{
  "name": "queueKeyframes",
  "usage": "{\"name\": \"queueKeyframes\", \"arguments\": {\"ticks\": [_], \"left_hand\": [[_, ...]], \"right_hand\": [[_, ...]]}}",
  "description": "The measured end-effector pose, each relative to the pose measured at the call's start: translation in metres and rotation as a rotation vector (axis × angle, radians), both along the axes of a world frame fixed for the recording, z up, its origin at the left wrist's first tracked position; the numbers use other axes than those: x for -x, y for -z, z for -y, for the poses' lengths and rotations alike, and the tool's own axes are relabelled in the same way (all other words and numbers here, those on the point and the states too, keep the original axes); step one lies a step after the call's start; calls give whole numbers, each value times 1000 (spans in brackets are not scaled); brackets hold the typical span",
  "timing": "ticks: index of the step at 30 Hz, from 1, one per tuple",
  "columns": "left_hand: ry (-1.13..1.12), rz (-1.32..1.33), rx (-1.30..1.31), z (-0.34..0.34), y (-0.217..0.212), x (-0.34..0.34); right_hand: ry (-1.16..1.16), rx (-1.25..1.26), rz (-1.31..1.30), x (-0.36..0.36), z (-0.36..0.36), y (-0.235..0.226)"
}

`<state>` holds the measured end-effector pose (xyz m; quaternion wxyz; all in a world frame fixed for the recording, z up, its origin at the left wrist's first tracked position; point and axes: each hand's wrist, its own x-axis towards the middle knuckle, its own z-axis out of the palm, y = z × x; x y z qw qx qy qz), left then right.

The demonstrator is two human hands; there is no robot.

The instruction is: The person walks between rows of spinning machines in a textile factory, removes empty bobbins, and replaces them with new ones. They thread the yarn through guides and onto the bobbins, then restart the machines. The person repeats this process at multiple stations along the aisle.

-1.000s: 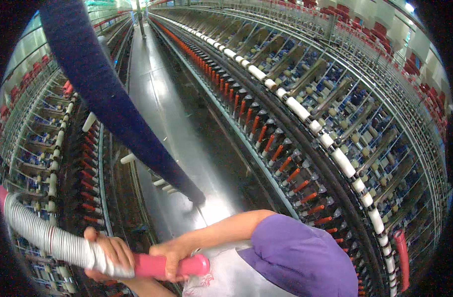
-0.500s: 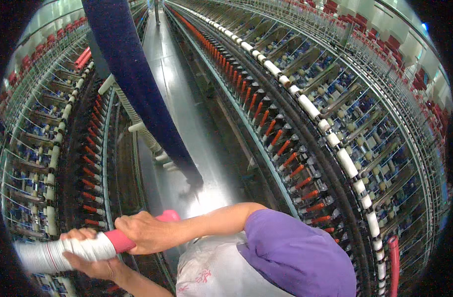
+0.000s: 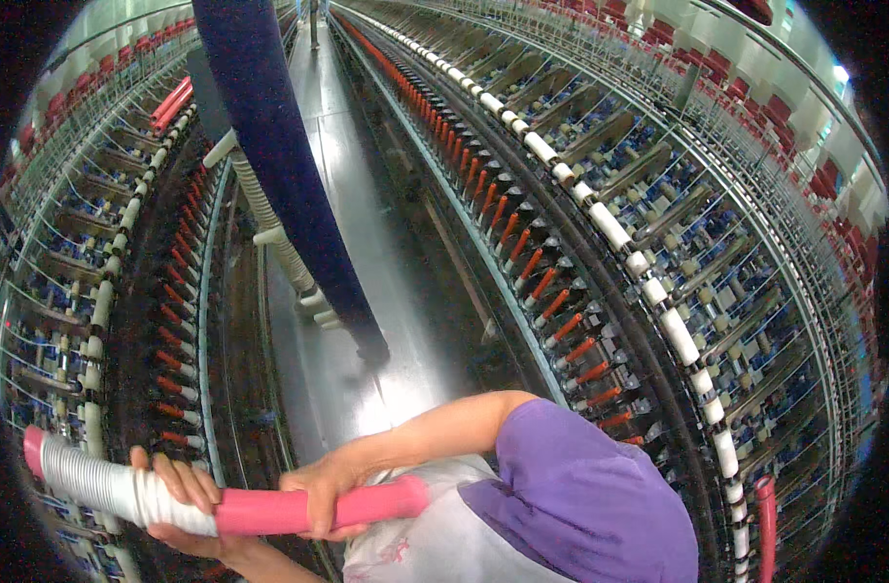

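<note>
I hold a wand made of a pink rigid tube [image 3: 269,510] joined to a white ribbed hose [image 3: 94,481] with a pink end at the far left. It lies nearly level across the lower left of the view. My left hand [image 3: 177,491] wraps the joint between hose and pink tube. My right hand [image 3: 320,491] grips the pink tube near its middle, its bare forearm coming from a purple sleeve [image 3: 580,496]. The hose end points at the left spinning frame [image 3: 85,321].
A long aisle floor [image 3: 366,262] runs away between two spinning frames with rows of orange-red bobbins [image 3: 551,301]. A thick dark blue tube [image 3: 279,165] hangs down the aisle's middle. White ribbed ducts [image 3: 269,228] stand beside it. A white garment front [image 3: 425,544] shows below.
The wand has dropped to a nearly level line. My right hand now sits further from the pink tip, and the view has turned a little to the left.
</note>
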<state>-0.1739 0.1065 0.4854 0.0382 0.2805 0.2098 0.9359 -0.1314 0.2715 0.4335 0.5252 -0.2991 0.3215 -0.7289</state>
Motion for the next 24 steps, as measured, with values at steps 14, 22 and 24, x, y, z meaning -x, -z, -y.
{"name": "queueKeyframes", "arguments": {"ticks": [14, 22, 24], "left_hand": [[371, -460, -256, 30, -23, 27], [-67, -200, -5, 54, -44, 14], [0, -281, -44, 55, -52, 18]], "right_hand": [[-207, 92, 17, 0, 10, 16], [72, -242, -365, 27, 49, -7], [-279, 290, 242, 20, 49, -6]]}}
